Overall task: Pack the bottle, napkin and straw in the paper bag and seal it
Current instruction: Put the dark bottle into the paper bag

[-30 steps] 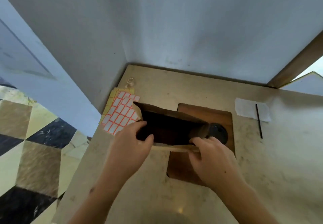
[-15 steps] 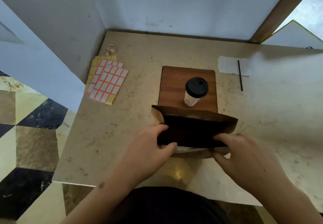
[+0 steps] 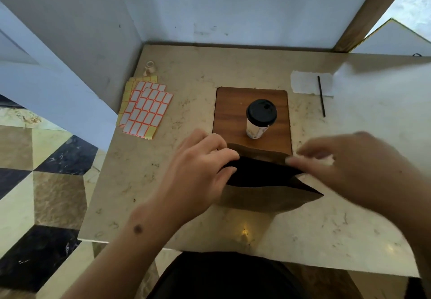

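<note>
My left hand [image 3: 200,170] pinches the left edge of the paper bag [image 3: 263,191], fingers curled over its rim, mouth pulled open and dark inside. My right hand [image 3: 349,168] is blurred at the bag's right edge; looks closed on the rim, can't tell for sure. Bottle [image 3: 260,119] stands upright on the wooden board [image 3: 228,112] just behind the bag. Napkin [image 3: 303,84] and straw [image 3: 321,95] lie far right, untouched.

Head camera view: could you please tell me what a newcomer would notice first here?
Both hands, left hand and right hand, hold the paper bag open at the table's near edge. Just behind it, a black-lidded bottle stands on a wooden board. Orange-edged sticker sheets lie far left.
</note>
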